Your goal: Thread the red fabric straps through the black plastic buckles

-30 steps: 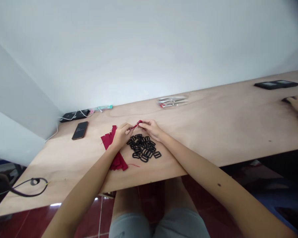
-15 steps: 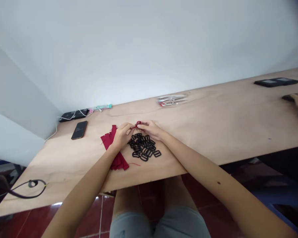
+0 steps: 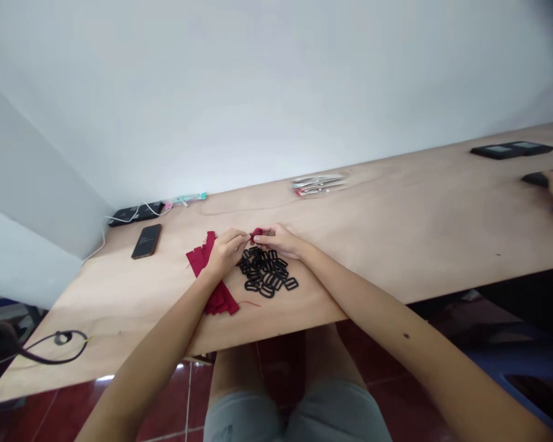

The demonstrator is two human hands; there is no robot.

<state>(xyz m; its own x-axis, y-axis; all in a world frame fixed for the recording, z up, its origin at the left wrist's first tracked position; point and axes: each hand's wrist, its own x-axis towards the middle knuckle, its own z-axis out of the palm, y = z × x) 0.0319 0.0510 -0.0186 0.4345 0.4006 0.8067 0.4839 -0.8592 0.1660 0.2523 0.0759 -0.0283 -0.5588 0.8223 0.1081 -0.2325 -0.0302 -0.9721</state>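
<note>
Though it is partly hidden, we pinch one red fabric strip (image 3: 257,232) between left hand (image 3: 229,247) and right hand (image 3: 281,240), both grips narrow, over the bench (image 3: 378,245); black slider buckles (image 3: 277,282) overlap, uncountable.

A plain pale wall (image 3: 276,92) rises above dark red floor tiles (image 3: 166,405).

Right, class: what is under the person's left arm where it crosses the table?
Red fabric strips stick out on both sides of the left arm, lying on the table. The arm covers their middle, so that part cannot be seen.
</note>
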